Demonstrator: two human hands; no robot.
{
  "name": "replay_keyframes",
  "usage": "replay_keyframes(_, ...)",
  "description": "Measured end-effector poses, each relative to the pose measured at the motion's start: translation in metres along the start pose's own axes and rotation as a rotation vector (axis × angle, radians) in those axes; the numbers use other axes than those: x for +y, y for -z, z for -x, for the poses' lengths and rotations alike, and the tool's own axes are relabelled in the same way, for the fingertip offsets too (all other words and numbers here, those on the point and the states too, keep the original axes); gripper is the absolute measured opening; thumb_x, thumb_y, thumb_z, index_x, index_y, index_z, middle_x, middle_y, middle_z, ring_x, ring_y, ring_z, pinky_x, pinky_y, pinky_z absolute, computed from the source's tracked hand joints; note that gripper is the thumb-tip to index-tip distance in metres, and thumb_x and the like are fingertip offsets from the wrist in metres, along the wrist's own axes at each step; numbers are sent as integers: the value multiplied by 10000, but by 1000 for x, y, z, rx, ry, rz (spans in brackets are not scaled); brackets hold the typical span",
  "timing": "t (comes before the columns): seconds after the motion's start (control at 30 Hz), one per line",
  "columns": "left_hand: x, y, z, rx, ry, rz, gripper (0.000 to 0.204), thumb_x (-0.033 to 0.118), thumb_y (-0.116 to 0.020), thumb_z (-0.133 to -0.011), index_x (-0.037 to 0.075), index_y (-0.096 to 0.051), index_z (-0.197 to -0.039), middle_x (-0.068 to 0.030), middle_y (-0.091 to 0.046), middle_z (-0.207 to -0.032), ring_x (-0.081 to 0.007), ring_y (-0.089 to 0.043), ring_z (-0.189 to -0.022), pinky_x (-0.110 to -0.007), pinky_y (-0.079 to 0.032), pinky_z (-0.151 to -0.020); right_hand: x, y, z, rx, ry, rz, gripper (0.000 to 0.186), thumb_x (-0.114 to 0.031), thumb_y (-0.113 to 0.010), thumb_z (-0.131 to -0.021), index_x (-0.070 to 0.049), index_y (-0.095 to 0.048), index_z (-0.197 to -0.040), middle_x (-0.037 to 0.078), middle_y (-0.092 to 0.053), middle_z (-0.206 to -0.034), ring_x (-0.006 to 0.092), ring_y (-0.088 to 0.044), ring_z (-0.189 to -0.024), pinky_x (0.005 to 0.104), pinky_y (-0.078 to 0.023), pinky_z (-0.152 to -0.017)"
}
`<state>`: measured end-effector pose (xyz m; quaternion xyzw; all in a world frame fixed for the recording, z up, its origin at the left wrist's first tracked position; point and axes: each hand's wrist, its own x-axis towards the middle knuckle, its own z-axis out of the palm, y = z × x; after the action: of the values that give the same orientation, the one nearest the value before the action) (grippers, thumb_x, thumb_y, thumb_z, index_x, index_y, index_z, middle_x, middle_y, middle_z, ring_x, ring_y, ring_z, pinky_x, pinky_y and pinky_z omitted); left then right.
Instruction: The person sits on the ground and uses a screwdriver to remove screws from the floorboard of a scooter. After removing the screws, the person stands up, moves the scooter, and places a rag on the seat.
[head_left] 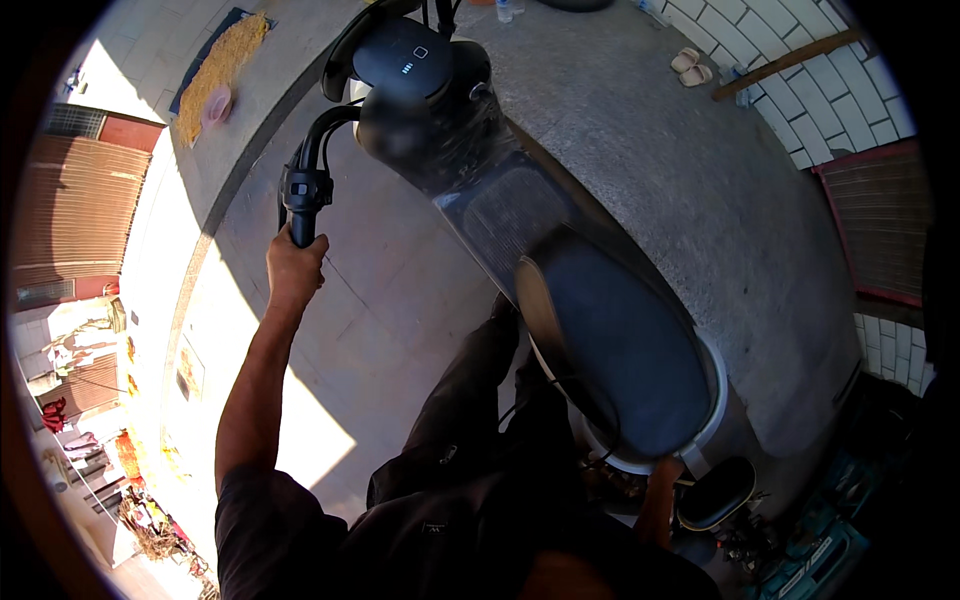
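An electric scooter with a dark padded seat (630, 340) and a ribbed footboard (515, 215) stands beside me on the right. My left hand (297, 268) is wrapped round the black handlebar grip (303, 228), just below the switch block (304, 188). At the front of the scooter is a round dark display (405, 60). Down behind the seat, my right hand (660, 478) reaches to the rear end, close to the white rail (716, 385); its fingers are hidden in shadow. Near it sits a small dark backrest pad (717, 492).
Yellow grain (222, 75) lies on a dark sheet at far left, with a pink basin (217, 104) on it. A raised concrete edge (225, 190) curves past the handlebar. Slippers (691, 68) and a wooden pole (785, 65) are at far right; a teal case (825, 560) is at lower right.
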<state>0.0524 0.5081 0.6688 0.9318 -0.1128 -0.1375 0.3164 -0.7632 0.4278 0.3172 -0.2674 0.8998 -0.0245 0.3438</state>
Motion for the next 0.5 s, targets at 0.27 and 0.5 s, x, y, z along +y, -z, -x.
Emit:
replay_keyframes(0.27,5,-3,8,14,84,36,251,160,-728,-863,-15,-580,-964,-65,-574,-644,-177,-568,-439,-329,-484,-428,3,-6,-17,-4,-180,-250,637,-372,-636,-997,20,-475,-1471,163,-574,-1417,316,-564,-1204,481,-456,-978)
replay_keyframes(0.5,-4,-15,-9,-3,114,112,188,113,-709,-897,18,-550,-930,-20,-508,-573,-133,-501,-401,-298,-412,-389,-34,1,43,132,-322,-275,681,-475,-582,-983,59,-537,-1403,152,-604,-1350,239,-600,-1054,420,-517,-835)
